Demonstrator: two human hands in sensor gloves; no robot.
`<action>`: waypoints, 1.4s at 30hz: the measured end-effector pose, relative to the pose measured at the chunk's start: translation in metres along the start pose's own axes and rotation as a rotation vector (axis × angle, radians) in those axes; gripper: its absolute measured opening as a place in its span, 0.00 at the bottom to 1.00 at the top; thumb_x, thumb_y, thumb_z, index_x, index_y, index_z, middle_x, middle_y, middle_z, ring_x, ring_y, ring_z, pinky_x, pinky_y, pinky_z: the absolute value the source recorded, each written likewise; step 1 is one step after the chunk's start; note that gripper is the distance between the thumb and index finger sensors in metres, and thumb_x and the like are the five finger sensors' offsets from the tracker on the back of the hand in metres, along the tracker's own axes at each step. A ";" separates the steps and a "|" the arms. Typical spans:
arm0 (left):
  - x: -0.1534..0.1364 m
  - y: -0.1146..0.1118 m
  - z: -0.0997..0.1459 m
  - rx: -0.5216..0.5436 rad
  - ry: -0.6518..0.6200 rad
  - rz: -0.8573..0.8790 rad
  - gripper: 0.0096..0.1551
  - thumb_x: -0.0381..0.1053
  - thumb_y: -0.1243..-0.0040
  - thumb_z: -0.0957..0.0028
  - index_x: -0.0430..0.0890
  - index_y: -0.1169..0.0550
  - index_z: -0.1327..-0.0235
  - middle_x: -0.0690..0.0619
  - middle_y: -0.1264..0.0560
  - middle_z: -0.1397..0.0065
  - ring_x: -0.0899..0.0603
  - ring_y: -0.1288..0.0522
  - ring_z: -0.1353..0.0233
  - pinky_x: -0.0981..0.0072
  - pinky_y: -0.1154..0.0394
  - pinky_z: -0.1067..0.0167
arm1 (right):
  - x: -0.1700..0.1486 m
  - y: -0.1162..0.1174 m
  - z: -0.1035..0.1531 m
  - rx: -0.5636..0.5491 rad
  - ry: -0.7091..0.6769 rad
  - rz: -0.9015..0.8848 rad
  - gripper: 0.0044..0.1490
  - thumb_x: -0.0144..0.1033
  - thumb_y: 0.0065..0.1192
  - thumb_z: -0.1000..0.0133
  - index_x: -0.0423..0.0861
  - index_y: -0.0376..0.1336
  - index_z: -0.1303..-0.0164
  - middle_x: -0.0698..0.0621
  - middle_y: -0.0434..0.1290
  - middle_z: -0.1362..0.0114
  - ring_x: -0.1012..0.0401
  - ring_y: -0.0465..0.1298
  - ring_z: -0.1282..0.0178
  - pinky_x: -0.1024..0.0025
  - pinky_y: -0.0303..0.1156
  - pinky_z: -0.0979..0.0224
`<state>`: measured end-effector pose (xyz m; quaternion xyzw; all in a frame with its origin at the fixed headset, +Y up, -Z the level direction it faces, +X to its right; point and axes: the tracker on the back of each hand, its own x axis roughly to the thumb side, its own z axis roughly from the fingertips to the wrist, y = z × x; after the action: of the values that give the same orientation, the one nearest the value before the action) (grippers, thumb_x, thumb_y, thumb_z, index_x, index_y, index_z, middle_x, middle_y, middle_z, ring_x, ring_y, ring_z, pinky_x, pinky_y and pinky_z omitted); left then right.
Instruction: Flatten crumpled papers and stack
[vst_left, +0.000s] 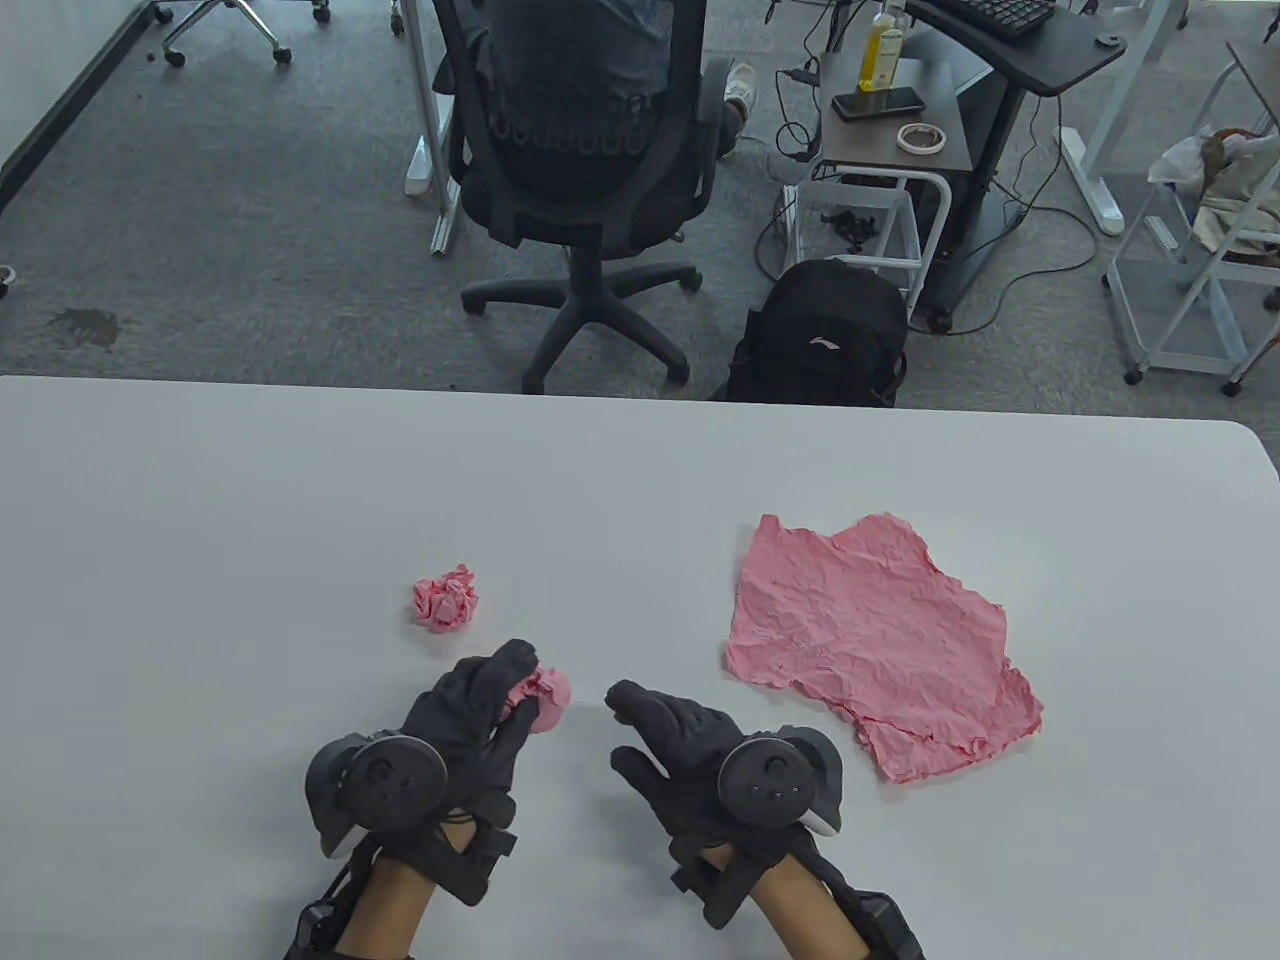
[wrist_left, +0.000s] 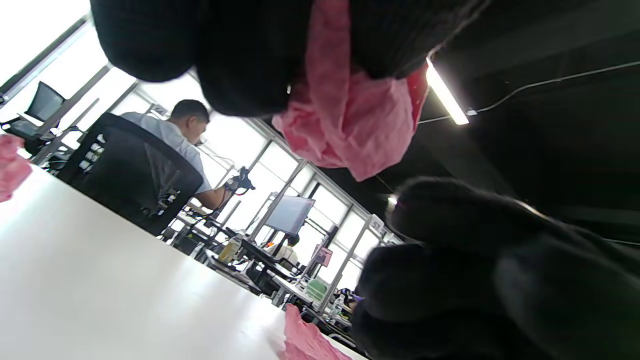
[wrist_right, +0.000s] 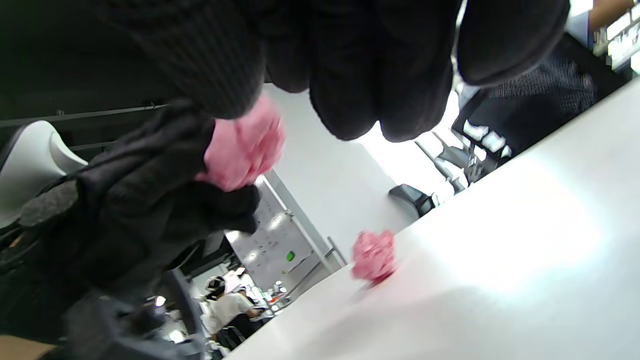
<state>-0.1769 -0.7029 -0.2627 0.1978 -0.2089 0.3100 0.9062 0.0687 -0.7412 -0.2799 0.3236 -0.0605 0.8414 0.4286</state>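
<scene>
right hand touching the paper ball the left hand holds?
Apart. Table view shows bare table between the right hand and the paper ball in the left hand.

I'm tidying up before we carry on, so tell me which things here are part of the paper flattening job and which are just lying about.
Part of the job:
- crumpled ball gripped in the left hand
- second crumpled ball on the table
- flattened pink sheets
- right hand, holding nothing

Just lying about:
- office chair
- black backpack
- bottle, phone and tape roll on the side cart
</scene>
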 end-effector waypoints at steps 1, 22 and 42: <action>0.005 -0.002 0.000 -0.006 -0.019 0.017 0.32 0.57 0.41 0.43 0.52 0.32 0.25 0.48 0.28 0.34 0.47 0.19 0.46 0.54 0.23 0.44 | 0.001 0.003 0.000 0.011 0.010 -0.051 0.41 0.45 0.63 0.43 0.41 0.53 0.23 0.38 0.71 0.28 0.39 0.73 0.34 0.37 0.65 0.36; -0.003 -0.039 0.001 -0.320 -0.036 0.455 0.45 0.66 0.41 0.45 0.50 0.40 0.19 0.46 0.35 0.23 0.37 0.23 0.31 0.43 0.27 0.35 | 0.001 -0.003 0.008 -0.055 -0.032 -0.245 0.46 0.46 0.73 0.48 0.47 0.53 0.24 0.35 0.70 0.32 0.38 0.74 0.39 0.39 0.67 0.39; -0.013 -0.042 0.000 -0.292 0.039 0.632 0.28 0.62 0.47 0.41 0.47 0.24 0.35 0.51 0.20 0.41 0.44 0.14 0.48 0.47 0.21 0.44 | 0.004 -0.011 0.014 -0.312 -0.062 -0.264 0.39 0.45 0.67 0.45 0.47 0.57 0.25 0.41 0.74 0.36 0.42 0.77 0.41 0.43 0.71 0.40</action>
<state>-0.1595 -0.7396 -0.2783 -0.0142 -0.2845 0.5457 0.7881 0.0824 -0.7374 -0.2686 0.2840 -0.1603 0.7480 0.5781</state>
